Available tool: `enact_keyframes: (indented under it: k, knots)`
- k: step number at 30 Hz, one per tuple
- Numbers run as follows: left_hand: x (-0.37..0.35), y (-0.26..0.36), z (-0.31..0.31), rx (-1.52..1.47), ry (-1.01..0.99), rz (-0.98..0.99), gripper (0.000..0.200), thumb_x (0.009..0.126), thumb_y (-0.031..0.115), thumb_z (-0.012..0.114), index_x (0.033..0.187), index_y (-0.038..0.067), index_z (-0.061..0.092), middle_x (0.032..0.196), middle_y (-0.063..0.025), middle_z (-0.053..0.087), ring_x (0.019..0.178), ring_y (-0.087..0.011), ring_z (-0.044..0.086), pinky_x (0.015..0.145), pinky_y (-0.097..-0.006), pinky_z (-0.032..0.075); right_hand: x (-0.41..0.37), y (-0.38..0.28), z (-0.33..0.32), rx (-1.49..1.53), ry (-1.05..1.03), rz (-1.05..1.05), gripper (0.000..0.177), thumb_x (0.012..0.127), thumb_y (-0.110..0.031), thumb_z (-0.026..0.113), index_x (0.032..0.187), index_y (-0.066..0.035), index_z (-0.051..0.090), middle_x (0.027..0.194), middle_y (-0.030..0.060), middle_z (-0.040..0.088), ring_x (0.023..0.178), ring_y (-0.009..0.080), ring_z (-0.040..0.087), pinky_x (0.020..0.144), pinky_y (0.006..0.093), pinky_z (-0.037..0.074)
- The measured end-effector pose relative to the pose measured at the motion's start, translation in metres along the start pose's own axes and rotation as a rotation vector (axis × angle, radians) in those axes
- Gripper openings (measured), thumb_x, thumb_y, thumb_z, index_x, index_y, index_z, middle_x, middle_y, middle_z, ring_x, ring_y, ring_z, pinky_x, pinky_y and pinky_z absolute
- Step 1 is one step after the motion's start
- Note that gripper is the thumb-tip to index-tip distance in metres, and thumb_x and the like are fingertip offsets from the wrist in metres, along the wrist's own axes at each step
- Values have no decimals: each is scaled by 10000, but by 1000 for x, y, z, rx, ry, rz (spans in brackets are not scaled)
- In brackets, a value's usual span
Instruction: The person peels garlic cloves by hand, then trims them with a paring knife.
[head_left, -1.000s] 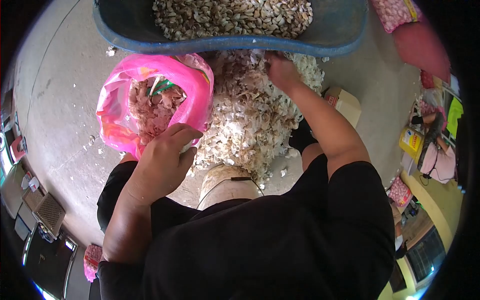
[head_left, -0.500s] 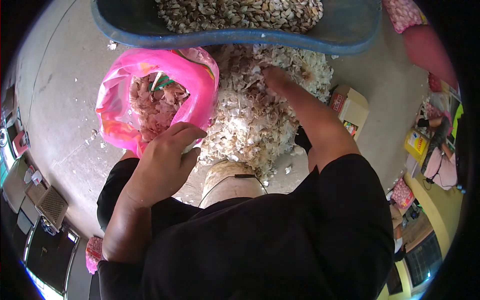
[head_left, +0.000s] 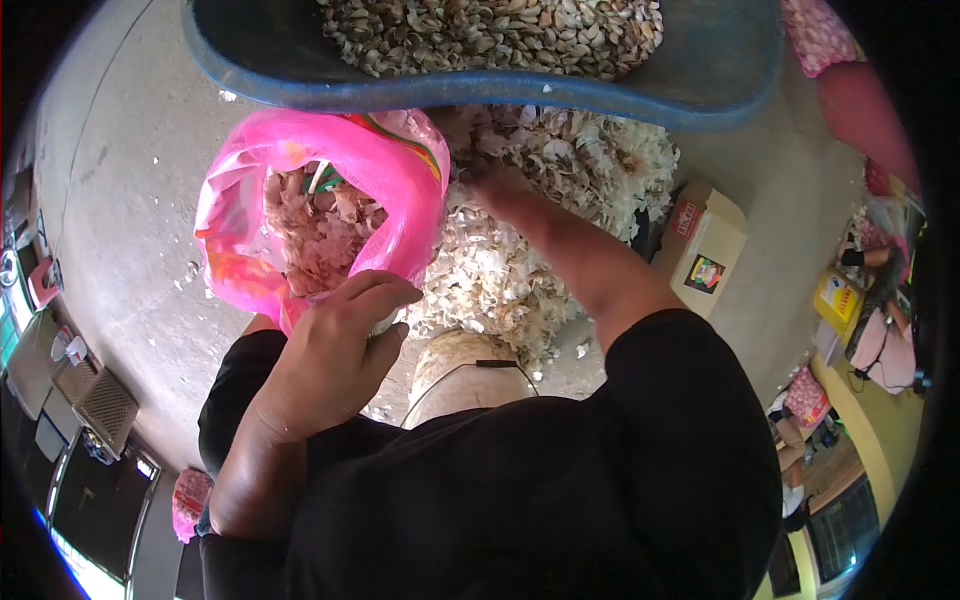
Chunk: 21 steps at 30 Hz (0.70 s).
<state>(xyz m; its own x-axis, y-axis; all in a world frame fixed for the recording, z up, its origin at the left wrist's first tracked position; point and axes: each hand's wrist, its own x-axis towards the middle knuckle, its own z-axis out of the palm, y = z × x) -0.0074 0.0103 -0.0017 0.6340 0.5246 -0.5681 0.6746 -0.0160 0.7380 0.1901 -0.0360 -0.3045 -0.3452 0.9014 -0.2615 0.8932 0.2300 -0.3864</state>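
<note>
Two bare hands at work around a heap of garlic skins! Left hand (head_left: 330, 345) first: fingers (head_left: 385, 292) curled toward the thumb over something pale and mostly hidden; cannot tell whether clamped on it. Across to the right hand (head_left: 495, 188), blurred, down at the shadowed upper left of the heap, fingertips lost from sight; cannot tell whether together or apart.

Right beneath that arm, the garlic skins (head_left: 490, 275) themselves, spread loose and thick over the concrete floor (head_left: 130, 250). Just beside the left hand, a pink mesh sack (head_left: 415, 225), mouth wide open, more papery skins (head_left: 325, 235) inside with a flash of green. Close in by the body, a pale bucket (head_left: 460, 390), wire handle, black grip. Right of the heap, a cardboard box (head_left: 722, 228), red-printed at one end.

Up top, a blue tub (head_left: 480, 88), wavy rim, loaded with garlic cloves (head_left: 490, 38). Farther out: a yellow container (head_left: 838, 298) near another person (head_left: 880, 342), partly in view; perforated crates (head_left: 107, 412) far left; one more pink sack (head_left: 190, 495) low on that side.
</note>
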Motion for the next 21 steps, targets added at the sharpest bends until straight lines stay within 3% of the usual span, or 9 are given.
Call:
enact_keyframes:
  k: [1,4,7,10,11,13,15,19,21]
  knots:
    - [0,-1,0,-1,1,3,265,725,-17,510,988,-8,540,966,-155,550,912,-275,538,793,-333,416,2,2,1,54,-103,11,345,795,-167,456,1137,-206,480,1002,164,562,960,296,540,747,365,480]
    - [2,0,1,-11,-1,0,262,728,-19,509,988,-6,541,967,-155,549,916,-274,537,799,-334,414,11,-1,-15,388,-326,356,356,854,-277,376,1193,-180,423,1047,173,543,952,304,539,783,376,456]
    - [3,1,1,-18,-8,-18,257,733,-17,508,987,-4,541,969,-154,548,919,-274,537,806,-335,413,10,-1,-45,400,-384,350,394,879,-351,299,1208,-160,400,1051,172,542,928,301,550,813,388,432]
    - [3,-4,2,17,7,27,249,733,14,520,982,6,533,968,-149,538,887,-304,540,761,-352,433,-2,-15,-39,353,-272,395,384,880,-345,302,1198,-157,410,1028,166,558,896,316,563,794,390,443]
    - [3,-5,4,32,16,53,247,732,29,527,979,11,530,967,-147,532,870,-318,542,738,-360,443,-3,-13,-43,230,-546,360,359,866,-287,348,1166,-111,440,1002,174,569,877,319,571,761,387,460]
    - [5,-3,5,13,1,35,246,732,26,526,978,9,530,963,-148,533,871,-320,540,740,-360,441,-15,-10,-18,125,-541,412,309,838,-219,389,1080,-67,503,994,177,571,864,316,577,739,383,470]
    - [7,-2,4,12,5,34,244,732,23,526,976,7,530,959,-149,534,872,-321,539,741,-360,439,-12,-3,-6,200,-515,449,214,759,-111,460,878,9,592,965,189,578,845,305,586,720,384,474]
    - [8,-1,6,17,15,44,239,731,19,525,969,3,531,949,-149,536,870,-323,537,743,-359,436,5,8,10,197,-545,333,193,708,-89,496,831,11,605,899,208,582,841,313,579,710,375,473]
    - [8,-1,6,21,20,50,237,731,19,524,967,2,531,946,-150,537,868,-324,537,743,-360,435,0,12,10,165,-463,269,157,711,-69,508,789,24,607,866,209,594,802,316,592,699,370,485]
